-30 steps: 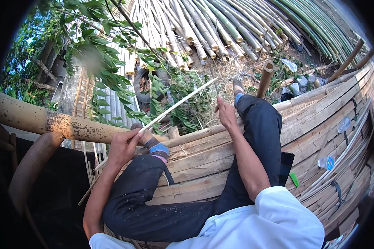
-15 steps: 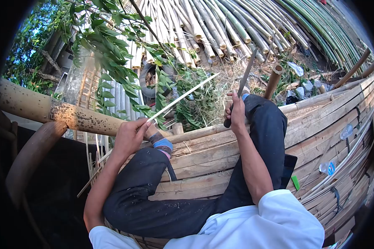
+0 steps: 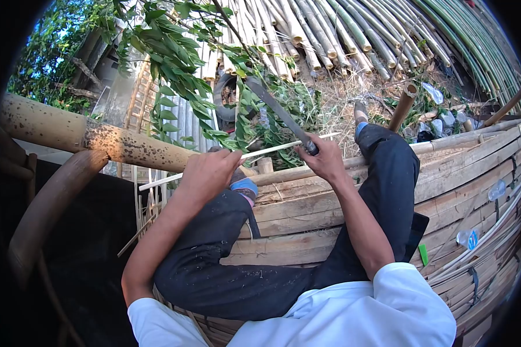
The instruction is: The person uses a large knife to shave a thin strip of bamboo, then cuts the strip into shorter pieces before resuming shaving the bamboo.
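My left hand is closed around a thin, pale bamboo strip. One end of the strip sticks out to the left of my wrist, and the other reaches past my right hand. My right hand grips the dark handle of a long knife, its blade slanting up and to the left. Near the handle, the knife crosses the strip, and the right fingers are right at the strip there. Both hands are in front of my bent knees, above the bamboo slat platform.
A thick speckled bamboo pole runs along the left, over a curved post. Leafy branches hang ahead, by a tire. Long bamboo poles lie beyond. A cut bamboo stake rises beside my right knee.
The knife has swung from upright to leaning left and now crosses the strip. The strip has turned flatter, with its far end now beyond the right hand. The view has shifted slightly.
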### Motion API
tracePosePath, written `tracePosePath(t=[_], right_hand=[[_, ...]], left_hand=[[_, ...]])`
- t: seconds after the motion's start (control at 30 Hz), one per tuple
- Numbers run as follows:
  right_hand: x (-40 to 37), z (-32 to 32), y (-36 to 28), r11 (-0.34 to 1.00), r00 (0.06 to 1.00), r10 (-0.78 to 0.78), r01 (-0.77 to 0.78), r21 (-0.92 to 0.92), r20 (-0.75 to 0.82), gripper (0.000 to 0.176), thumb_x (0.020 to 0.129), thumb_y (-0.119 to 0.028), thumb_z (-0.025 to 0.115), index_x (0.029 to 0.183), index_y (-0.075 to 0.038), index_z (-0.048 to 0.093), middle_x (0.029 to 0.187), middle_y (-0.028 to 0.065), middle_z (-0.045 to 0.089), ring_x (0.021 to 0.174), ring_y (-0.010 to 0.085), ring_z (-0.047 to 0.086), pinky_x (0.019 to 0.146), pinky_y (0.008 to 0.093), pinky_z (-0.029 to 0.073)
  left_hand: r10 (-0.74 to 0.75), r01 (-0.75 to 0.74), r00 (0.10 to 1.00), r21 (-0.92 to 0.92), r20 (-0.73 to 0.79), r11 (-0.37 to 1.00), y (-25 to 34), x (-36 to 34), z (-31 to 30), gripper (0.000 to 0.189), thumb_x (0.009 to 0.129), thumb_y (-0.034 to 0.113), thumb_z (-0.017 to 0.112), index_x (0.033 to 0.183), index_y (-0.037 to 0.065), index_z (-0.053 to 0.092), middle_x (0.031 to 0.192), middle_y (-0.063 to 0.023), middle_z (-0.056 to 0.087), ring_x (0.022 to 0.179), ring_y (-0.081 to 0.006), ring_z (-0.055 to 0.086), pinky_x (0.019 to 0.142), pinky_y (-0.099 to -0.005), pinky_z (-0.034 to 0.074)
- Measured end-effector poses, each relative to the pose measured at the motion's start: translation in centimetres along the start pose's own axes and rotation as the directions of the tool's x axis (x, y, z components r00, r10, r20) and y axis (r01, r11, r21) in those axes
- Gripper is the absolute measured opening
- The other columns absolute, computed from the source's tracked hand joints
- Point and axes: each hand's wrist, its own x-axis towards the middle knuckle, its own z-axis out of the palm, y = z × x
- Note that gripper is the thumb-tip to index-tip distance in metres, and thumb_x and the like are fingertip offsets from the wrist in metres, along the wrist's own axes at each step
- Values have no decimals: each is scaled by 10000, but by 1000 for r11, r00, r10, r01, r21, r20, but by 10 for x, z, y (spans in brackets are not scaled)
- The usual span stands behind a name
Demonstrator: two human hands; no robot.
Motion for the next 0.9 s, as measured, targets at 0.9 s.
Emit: tracePosePath(t=[0.9], right_hand=[[-23,37,-79,170,765,420,-595,786,488,177,918,-162,555,771,-67,532,553,-23,450,430,56,392,393,221,303]], left_hand=[[10,-92,976,-370,-218,924,42,42,32,296,849,302,655,963,28,652,939,-123,569,881,-296,552,784,-403,445]])
